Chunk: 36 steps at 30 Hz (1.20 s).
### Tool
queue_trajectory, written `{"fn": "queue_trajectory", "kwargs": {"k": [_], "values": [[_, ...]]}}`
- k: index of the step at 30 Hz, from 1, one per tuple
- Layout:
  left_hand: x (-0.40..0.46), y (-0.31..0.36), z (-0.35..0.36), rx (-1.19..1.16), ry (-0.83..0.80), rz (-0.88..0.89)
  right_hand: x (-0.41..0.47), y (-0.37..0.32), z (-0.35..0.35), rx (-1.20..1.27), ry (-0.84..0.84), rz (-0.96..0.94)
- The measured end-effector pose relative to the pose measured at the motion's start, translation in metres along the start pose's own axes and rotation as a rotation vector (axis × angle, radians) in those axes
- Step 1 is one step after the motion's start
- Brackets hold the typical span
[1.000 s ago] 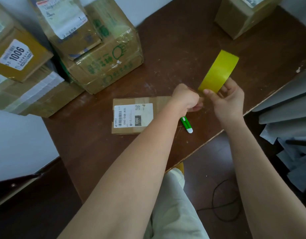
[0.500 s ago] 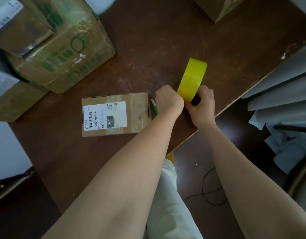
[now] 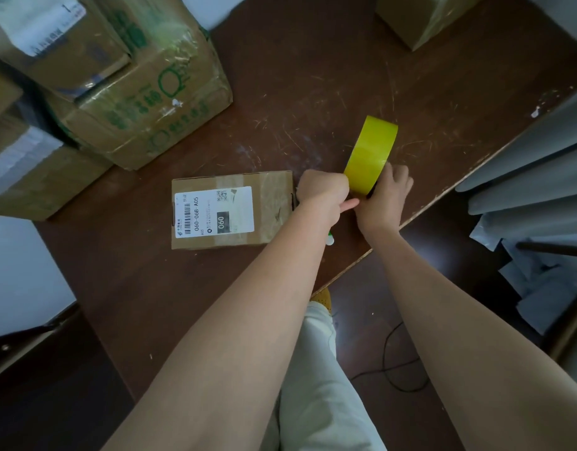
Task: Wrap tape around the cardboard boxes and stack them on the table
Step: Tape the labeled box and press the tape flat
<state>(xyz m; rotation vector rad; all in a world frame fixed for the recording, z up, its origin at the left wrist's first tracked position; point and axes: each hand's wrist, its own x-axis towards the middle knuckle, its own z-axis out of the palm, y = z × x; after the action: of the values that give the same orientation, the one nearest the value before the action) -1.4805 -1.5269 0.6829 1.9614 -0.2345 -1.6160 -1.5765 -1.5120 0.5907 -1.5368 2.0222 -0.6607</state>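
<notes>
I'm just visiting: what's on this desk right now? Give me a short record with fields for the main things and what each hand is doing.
Surface: dark brown scratched table
Tape: yellow tape roll, standing on edge near the table's front edge
Right hand: holds the roll from its right side
Left hand: fingers curled at the roll's lower edge; what its grip has cannot be seen
Small box: flat beside the left hand, white barcode label facing up
Stacked boxes: piled at the far left
Green pen: mostly hidden under the left wrist
</notes>
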Motion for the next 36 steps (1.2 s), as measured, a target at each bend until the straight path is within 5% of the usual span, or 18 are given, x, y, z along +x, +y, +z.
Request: {"fn": "queue_trajectory", "kwargs": {"k": [3,9,12,16,21,26,36], "values": [[-0.009,0.01,-0.022,-0.126,0.048,0.048,-0.005,0.001,-0.001,-0.001,0.065,0.145],[-0.001,0.014,-0.109,0.083,0.267,0.442,-0.05,-0.018,0.001,0.228,0.297,0.26],[0.011,0.002,-0.162,0.312,0.474,0.614,-0.083,-0.047,0.017,0.25,0.434,0.03],[0.025,-0.025,-0.215,0.538,0.598,0.57,-0.102,-0.088,0.046,0.211,0.256,-0.227],[0.038,-0.052,-0.238,0.552,0.348,0.39,-0.113,-0.122,0.075,-0.13,-0.13,-0.423],[0.047,-0.056,-0.243,0.492,0.339,0.407,-0.106,-0.131,0.1,-0.451,-0.298,-0.558],[0.058,-0.054,-0.256,0.533,0.298,0.405,-0.088,-0.145,0.118,-0.499,-0.102,-0.6]]}}
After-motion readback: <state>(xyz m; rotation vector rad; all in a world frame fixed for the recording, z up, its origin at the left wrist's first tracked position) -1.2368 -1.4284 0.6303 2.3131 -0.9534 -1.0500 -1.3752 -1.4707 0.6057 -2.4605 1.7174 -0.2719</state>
